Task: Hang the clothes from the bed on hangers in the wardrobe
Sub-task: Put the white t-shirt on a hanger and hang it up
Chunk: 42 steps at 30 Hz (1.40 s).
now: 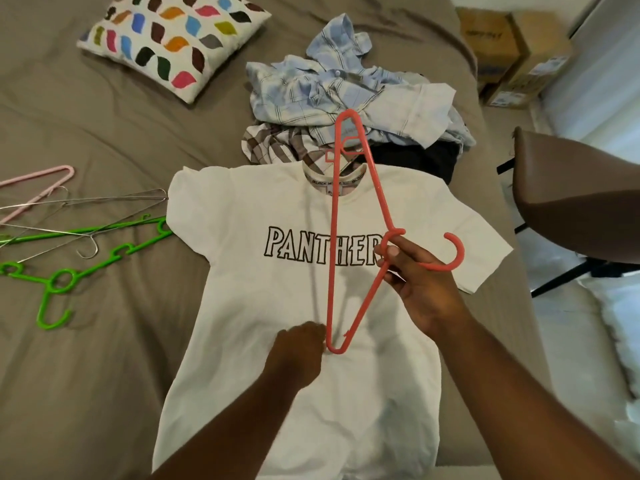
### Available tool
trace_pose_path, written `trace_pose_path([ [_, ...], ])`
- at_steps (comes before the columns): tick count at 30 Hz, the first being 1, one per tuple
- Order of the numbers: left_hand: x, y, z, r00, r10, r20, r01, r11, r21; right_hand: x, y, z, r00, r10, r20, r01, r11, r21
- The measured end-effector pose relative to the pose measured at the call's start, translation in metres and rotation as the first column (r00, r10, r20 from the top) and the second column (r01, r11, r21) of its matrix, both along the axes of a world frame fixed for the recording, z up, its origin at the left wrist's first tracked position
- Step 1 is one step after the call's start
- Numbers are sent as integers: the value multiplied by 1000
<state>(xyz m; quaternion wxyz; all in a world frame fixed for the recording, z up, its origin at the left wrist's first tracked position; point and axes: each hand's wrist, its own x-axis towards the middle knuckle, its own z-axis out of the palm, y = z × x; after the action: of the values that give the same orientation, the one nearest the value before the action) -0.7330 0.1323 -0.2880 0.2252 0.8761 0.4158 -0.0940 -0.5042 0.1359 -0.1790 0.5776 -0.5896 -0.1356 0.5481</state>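
Observation:
A white T-shirt [263, 296] printed PANTHER lies flat, face up, on the brown bed [104, 140]. My right hand [419, 289] grips a coral plastic hanger [333, 237] at the base of its hook and holds it above the shirt, one end pointing at the collar, the other toward me. My left hand [298, 355] is curled on the shirt's middle beside the hanger's near end; whether it pinches the fabric is hidden. A heap of clothes [346, 95], light blue checked shirts, a brown plaid one and something black, lies beyond the collar.
Spare hangers lie on the bed at the left: two green plastic [55, 282], several wire [86, 209], one pink [38, 188]. A patterned pillow [173, 39] sits at the back. A brown chair [575, 199] and cardboard boxes [512, 53] stand to the right of the bed.

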Motion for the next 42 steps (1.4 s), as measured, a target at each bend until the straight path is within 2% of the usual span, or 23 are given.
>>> trace_pose_path([
  [3,-28,-33,-9,994,-109,15,108,993,46,8,4,1,1000,7,11,-7,999,35],
  [6,-55,-78,-23,989,-144,38,145,988,-43,16,9,2,1000,8,27,-9,999,45],
  [9,-46,-83,-1,995,-75,-66,62,981,-185,25,22,5,999,27,19,-28,997,74],
  [11,-26,-54,19,982,62,-181,-123,929,-350,32,37,7,999,37,-20,-34,991,132],
  [12,-17,-36,24,971,149,-188,-215,888,-406,36,47,7,998,50,-34,-44,985,168],
  [13,-8,-16,31,953,265,-147,-302,865,-401,39,56,8,997,63,-41,-53,978,199],
  [15,9,30,36,887,459,39,-435,863,-255,46,78,6,996,81,-47,-66,965,253],
  [18,38,94,32,798,537,272,-559,829,2,53,105,-3,993,99,-64,-76,952,298],
  [21,66,146,21,741,596,310,-647,757,91,56,122,-19,988,110,-104,-69,939,337],
  [25,79,174,-4,746,658,97,-665,741,93,54,129,-40,981,133,-144,-70,923,377],
  [27,78,176,-10,753,653,84,-658,744,117,52,129,-48,977,141,-160,-73,926,370],
  [29,75,177,-7,741,658,133,-671,729,135,52,128,-51,977,138,-163,-74,935,347],
  [32,65,187,9,606,730,315,-778,627,41,55,129,-48,982,165,-89,-129,942,311],
  [33,61,190,14,582,722,375,-783,621,21,57,130,-45,982,179,-54,-155,941,299],
  [36,55,195,37,610,622,491,-727,686,34,63,140,-33,974,228,19,-224,935,276],
  [38,52,197,53,591,592,547,-731,680,54,67,146,-28,957,285,59,-291,926,242],
  [40,43,204,66,496,628,600,-789,614,10,74,150,-24,925,364,108,-379,903,203],
  [42,30,213,76,380,684,622,-825,555,-107,84,151,-19,892,425,157,-447,881,153],
])
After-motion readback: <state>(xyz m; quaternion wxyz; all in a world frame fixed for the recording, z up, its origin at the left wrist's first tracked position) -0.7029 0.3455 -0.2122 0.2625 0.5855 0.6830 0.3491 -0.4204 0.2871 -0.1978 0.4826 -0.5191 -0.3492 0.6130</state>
